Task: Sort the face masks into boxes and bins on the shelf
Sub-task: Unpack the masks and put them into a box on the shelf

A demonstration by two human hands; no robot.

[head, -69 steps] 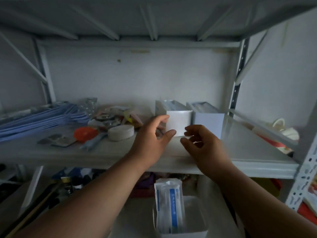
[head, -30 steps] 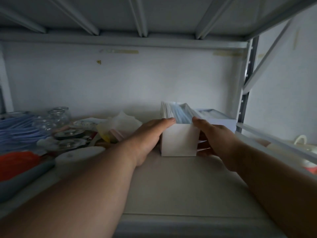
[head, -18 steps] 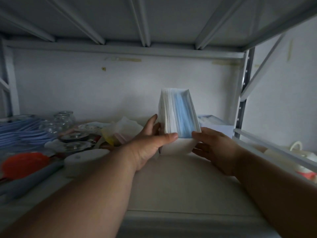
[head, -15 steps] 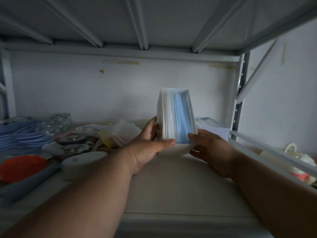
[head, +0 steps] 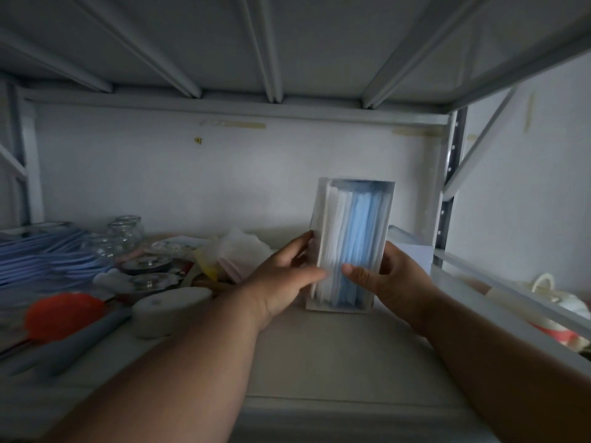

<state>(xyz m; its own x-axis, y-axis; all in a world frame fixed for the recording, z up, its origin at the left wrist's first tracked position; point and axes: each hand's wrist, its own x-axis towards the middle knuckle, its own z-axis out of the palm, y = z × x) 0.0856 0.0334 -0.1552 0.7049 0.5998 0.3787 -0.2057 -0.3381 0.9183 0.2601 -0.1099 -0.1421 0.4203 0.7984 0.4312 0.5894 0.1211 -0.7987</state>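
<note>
white box (head: 319, 219): tipped up so its open side faces the camera, lower edge close to the shelf board (head: 335, 356); i cannot tell if it touches the board.
face masks (head: 355, 238): packed upright inside the white box, white ones on the left, blue ones on the right, filling it almost fully.
left hand (head: 278, 282): grips the left wall of the white box, thumb laid over the front of the white masks, fingers behind.
right hand (head: 393, 279): grips the right wall of the box, thumb pressed on the blue masks, fingers curled behind.
second box (head: 415, 251): white, stands on the shelf just behind the right hand, near the right post; what is in it is hidden.
clutter on the left: a round white container (head: 166, 308), an orange lid (head: 64, 311), glass jars (head: 124, 231) and a stack of blue masks (head: 41, 254), all well apart from the held box.
crumpled plastic bag (head: 236, 251): lies behind the left hand.
change from half a second ago: the box is turned more to the camera, so the whole opening with its rim shows; before, the top narrowed away. both thumbs have moved up onto the masks.
change from one second ago: then the box stood flat on the shelf with the opening up, and both hands were only at its sides.
</note>
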